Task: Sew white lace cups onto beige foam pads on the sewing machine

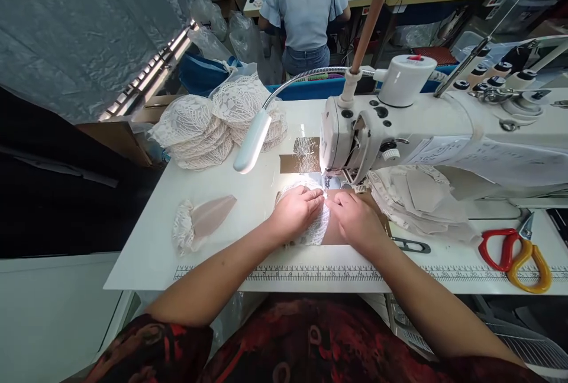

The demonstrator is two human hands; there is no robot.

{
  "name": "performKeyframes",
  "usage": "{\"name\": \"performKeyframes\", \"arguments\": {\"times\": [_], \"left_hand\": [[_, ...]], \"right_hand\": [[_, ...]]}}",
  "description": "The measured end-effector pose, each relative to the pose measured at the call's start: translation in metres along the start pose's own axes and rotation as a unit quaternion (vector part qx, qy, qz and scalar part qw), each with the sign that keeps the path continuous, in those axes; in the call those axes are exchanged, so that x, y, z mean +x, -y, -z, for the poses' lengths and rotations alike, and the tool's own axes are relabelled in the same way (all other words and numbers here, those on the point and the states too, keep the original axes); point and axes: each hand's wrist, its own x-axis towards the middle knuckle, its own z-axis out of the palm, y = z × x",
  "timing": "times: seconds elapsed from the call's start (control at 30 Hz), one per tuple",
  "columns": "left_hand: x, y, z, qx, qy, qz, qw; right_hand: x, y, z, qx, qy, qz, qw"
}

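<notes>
Under the head of a white sewing machine [426, 116], a white lace piece [316, 231] lies against a plain beige fabric panel [335, 231]. My left hand [293, 212] rests on the lace, its fingers closed together with the tips by the needle area [325, 183]. On the beige side, my right hand [358, 220] pinches the fabric edge, fingertips close to those of my left hand. The exact edge between the fingertips is hidden. A separate lace-and-beige piece [213, 217] lies flat to the left.
Stacked lace pieces [195, 131] sit at the back left beside a bendy lamp [254, 140]. Beige fabric pieces [417, 196] lie right of the needle. Scissors [506, 250] and a printed ruler [310, 274] are near the front edge. A person [306, 10] sits beyond.
</notes>
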Motion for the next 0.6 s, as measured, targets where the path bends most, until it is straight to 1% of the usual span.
{"name": "performKeyframes", "arguments": {"times": [0.1, 0.2, 0.37, 0.47, 0.6], "left_hand": [[0.004, 0.009, -0.008, 0.028, -0.018, -0.021, 0.999], [0.009, 0.019, -0.011, 0.047, -0.037, -0.052, 0.997], [0.017, 0.032, -0.016, 0.037, -0.061, -0.078, 0.994], [0.02, 0.036, -0.016, 0.029, -0.063, -0.086, 0.994], [0.023, 0.042, -0.011, 0.016, -0.052, -0.104, 0.993]], "right_hand": [[0.004, -0.002, -0.002, 0.004, -0.012, -0.011, 1.0], [0.007, -0.003, -0.005, 0.0, -0.016, -0.022, 1.0], [0.012, -0.001, -0.007, -0.013, -0.013, -0.051, 0.999], [0.013, 0.0, -0.008, -0.018, -0.006, -0.063, 0.998], [0.013, 0.001, -0.008, -0.02, -0.006, -0.057, 0.998]]}}
